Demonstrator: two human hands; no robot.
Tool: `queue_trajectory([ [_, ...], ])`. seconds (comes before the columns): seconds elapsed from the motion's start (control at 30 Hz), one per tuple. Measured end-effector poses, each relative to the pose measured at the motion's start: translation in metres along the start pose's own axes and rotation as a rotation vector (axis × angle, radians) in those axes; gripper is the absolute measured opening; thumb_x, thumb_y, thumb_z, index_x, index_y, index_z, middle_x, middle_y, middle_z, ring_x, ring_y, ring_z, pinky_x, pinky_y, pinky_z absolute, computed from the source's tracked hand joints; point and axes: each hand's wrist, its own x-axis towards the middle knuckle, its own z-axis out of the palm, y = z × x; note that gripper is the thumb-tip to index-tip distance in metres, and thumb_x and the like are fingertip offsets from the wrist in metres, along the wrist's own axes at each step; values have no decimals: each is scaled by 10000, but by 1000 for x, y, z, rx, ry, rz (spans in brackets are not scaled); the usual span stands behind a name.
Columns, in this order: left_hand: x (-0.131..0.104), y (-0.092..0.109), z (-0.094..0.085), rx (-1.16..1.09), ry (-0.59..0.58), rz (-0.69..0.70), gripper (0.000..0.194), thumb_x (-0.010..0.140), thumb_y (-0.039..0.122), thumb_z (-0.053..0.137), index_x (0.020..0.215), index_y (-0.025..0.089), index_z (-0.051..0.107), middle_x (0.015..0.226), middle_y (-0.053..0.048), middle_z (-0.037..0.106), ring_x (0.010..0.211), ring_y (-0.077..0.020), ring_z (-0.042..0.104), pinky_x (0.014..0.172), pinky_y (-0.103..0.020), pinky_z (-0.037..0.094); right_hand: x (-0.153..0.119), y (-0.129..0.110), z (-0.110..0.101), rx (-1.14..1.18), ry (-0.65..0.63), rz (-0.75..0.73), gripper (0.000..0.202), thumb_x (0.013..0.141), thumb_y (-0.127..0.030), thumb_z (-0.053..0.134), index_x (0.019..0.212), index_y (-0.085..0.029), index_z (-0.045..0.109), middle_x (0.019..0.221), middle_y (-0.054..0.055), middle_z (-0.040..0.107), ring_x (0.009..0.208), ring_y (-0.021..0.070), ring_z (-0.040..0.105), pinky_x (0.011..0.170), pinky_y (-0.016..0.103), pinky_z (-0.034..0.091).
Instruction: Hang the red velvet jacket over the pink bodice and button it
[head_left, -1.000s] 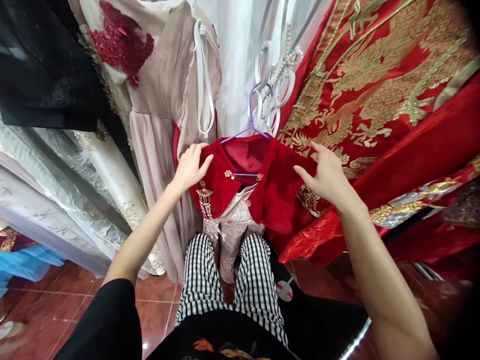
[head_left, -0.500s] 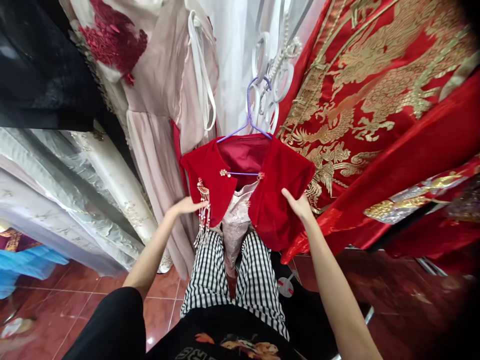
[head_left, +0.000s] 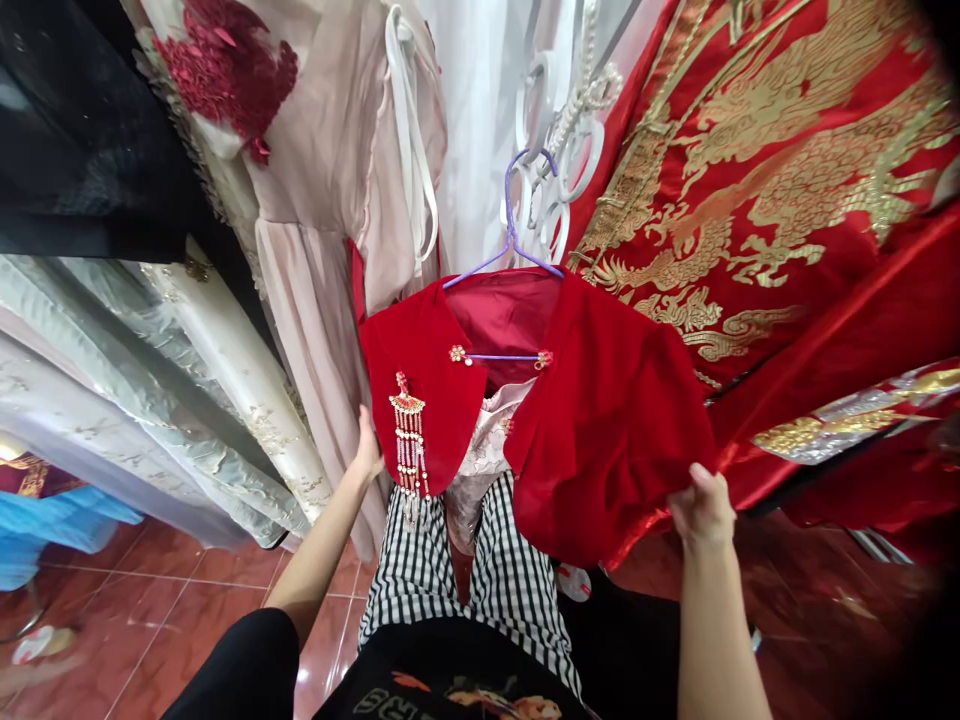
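A short red velvet jacket (head_left: 611, 400) hangs in front of me on a purple hanger (head_left: 513, 215), its front parted over a dark red lining. A beaded tassel brooch (head_left: 409, 430) dangles on its left side, and small flower-shaped clasps sit at the neck opening. My right hand (head_left: 703, 508) is closed on the end of the right sleeve and holds it out to the side. At the jacket's left edge, my left hand (head_left: 367, 448) grips the other sleeve, its fingers partly hidden behind the cloth. Pale pink patterned fabric (head_left: 491, 435) shows through the jacket's opening.
A dusty pink dress (head_left: 300, 290) with red appliqué hangs at the left, beside pale gowns (head_left: 217, 370). White rings (head_left: 534, 100) and a pearl string hang behind the hanger. At the right is a red garment with gold dragon embroidery (head_left: 750, 190). Red tiles (head_left: 161, 620) cover the floor.
My right hand has moved right and down to the sleeve end, spreading the sleeve outward. My left hand has shifted from the tassel to the jacket's left edge.
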Motion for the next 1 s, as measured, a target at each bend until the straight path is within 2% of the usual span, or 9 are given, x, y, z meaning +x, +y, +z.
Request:
queue_trajectory([
  [0.07, 9, 11, 14, -106, -11, 20, 661, 628, 806, 631, 938, 226, 703, 932, -91, 772, 1003, -336, 714, 899, -463, 566, -5, 1, 3, 198, 3, 11, 380, 696, -593, 573, 846, -264, 689, 903, 92, 752, 1025, 329, 705, 940, 520, 556],
  [0.13, 18, 18, 26, -65, -69, 12, 562, 573, 624, 793, 937, 206, 702, 921, -80, 775, 976, -332, 721, 902, -455, 568, -8, 1, 10, 234, -32, -1, 368, 714, -572, 561, 886, -272, 687, 930, 85, 747, 1033, 311, 701, 955, 500, 548],
  [0.2, 24, 22, 33, 52, -129, 5, 537, 492, 393, 891, 946, 183, 697, 922, -71, 777, 942, -315, 728, 904, -432, 566, -9, 2, 16, 124, -10, -49, 402, 713, -594, 598, 921, -258, 673, 900, 78, 734, 968, 300, 708, 925, 481, 554],
  [0.27, 26, 22, 34, 96, -127, 40, 568, 473, 304, 904, 984, 176, 691, 942, -65, 778, 937, -297, 731, 915, -412, 562, -8, 3, 17, -105, 62, -112, 462, 708, -633, 646, 923, -224, 660, 855, 81, 717, 878, 292, 699, 871, 459, 560],
  [0.47, 26, 25, 19, -106, 49, 143, 564, 589, 553, 811, 1012, 196, 701, 1052, -72, 775, 1121, -302, 686, 974, -403, 557, -8, -1, -1, -651, 297, -221, 537, 779, -722, 565, 787, -193, 654, 754, 124, 699, 722, 293, 655, 789, 414, 521],
  [0.6, 25, 32, 4, -31, 145, 291, 551, 651, 506, 792, 1105, 218, 672, 1156, -61, 748, 1195, -247, 653, 1026, -359, 531, -7, -10, -10, -763, 133, -81, 565, 714, -772, 582, 708, -211, 656, 663, 124, 697, 721, 338, 678, 714, 405, 516],
  [0.77, 1, 42, -30, 424, 323, 422, 606, 569, 502, 858, 1033, 193, 620, 1009, -76, 746, 1026, -251, 690, 908, -341, 555, -8, 11, -15, -842, -183, 46, 536, 569, -749, 714, 596, -221, 617, 643, 97, 707, 731, 368, 702, 574, 369, 494],
  [0.87, -27, 50, -45, 701, 211, 379, 594, 536, 475, 885, 997, 189, 644, 979, -66, 729, 985, -282, 674, 879, -366, 553, -17, 36, -16, -870, -275, 49, 490, 618, -725, 673, 594, -238, 628, 601, 73, 696, 638, 336, 693, 559, 383, 500],
  [1.0, -56, 50, -56, 1029, 24, 331, 349, 563, 465, 863, 720, 217, 673, 819, -51, 696, 946, -307, 643, 895, -407, 538, -35, 60, -16, -814, -278, 58, 445, 673, -693, 628, 562, -263, 608, 580, 61, 692, 638, 340, 708, 545, 394, 522],
])
